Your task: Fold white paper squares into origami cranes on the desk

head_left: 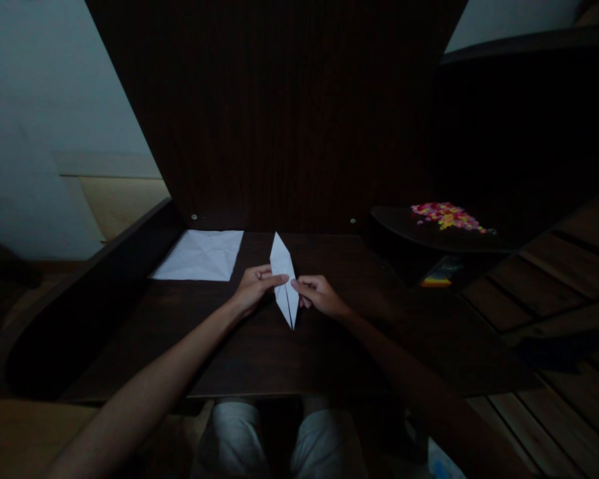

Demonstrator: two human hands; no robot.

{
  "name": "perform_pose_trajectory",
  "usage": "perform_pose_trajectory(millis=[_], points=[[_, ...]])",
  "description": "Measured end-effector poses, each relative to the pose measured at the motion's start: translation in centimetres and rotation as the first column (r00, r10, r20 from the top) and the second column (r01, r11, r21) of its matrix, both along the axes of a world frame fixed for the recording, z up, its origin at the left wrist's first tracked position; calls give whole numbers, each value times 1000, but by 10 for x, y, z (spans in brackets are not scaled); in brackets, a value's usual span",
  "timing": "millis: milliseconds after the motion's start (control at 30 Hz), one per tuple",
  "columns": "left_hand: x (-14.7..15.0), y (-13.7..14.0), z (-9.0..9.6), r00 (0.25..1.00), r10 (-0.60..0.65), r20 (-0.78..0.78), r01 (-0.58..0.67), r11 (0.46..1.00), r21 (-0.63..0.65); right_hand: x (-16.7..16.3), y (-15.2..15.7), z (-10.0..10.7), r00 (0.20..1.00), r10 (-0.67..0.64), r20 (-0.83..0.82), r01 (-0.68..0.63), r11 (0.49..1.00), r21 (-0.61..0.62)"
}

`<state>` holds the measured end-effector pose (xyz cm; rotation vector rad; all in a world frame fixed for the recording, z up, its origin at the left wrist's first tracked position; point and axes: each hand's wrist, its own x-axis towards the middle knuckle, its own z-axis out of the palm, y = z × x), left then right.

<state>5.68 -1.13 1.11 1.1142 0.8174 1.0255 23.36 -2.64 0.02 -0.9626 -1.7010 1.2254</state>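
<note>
A folded piece of white paper, a long pointed diamond with a slit down its lower half, is held over the desk between both hands. My left hand grips its left edge, thumb across the front and fingers behind. On the other edge, my right hand pinches the paper with the thumb at its middle; some of the fingers are hidden beneath. To the left on the desk lies a flat, creased white sheet.
The dark wooden desk has a raised side panel at left and a tall back panel. On a low rounded shelf at right sits a pile of small colourful pieces. The room is dim.
</note>
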Motion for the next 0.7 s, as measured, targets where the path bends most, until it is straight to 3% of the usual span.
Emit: perform_pose_trajectory(millis=[133,333,700], points=[[0,-1,-1,991,-132,-31,132,991,-7,1,2,-1,998,-44,-43,45,999,10],[0,-3,0,976,-198,-90,199,980,-2,1,4,-4,991,-107,-75,106,994,-15],[3,1,-6,979,-200,-36,200,980,-16,3,10,-7,979,-163,-121,165,986,-1]])
